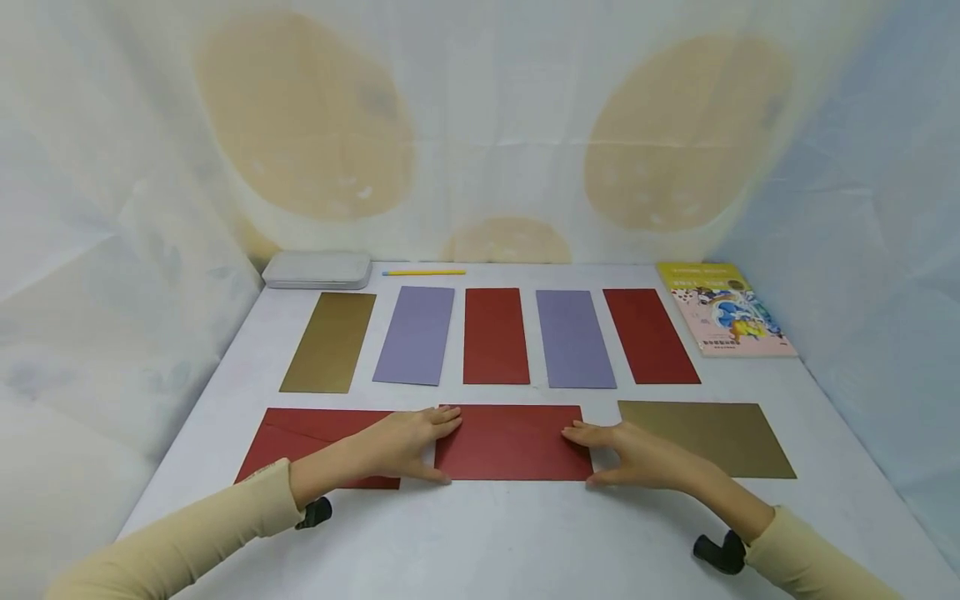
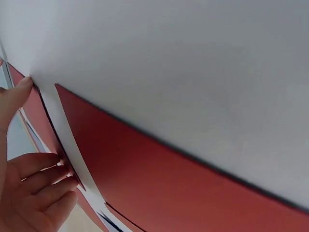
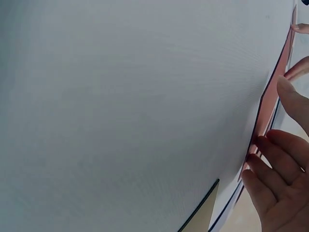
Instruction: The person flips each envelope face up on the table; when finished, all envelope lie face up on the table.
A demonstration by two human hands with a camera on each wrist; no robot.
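1. Red paper envelope, landscape, lies flat in the middle of the near row on the white table, between a second red envelope on my left and a gold envelope on my right.
2. My left hand rests at its left short edge, fingers straight on the top corner, thumb at the lower corner. My right hand mirrors this at the right short edge. Neither hand is curled round it; both press or touch with flat fingers.
3. Handling, as I judge it: very light, thin, flexible, with a smooth card finish. It likely slides easily on the table and bends if lifted from one end only. Creasing is the main risk, not breakage.
4. Where to take hold: the two short edges, where my fingers already sit. A fingertip must get under an edge first, since it lies flush with the surface.
5. Hard to make out: the left wrist view shows my left fingers against an edge, but I cannot tell whether any tip is underneath. The right wrist view shows only a thin red sliver beside my right fingers.
6. My left forearm covers part of the second red envelope. Whether the envelopes hold anything is not visible.
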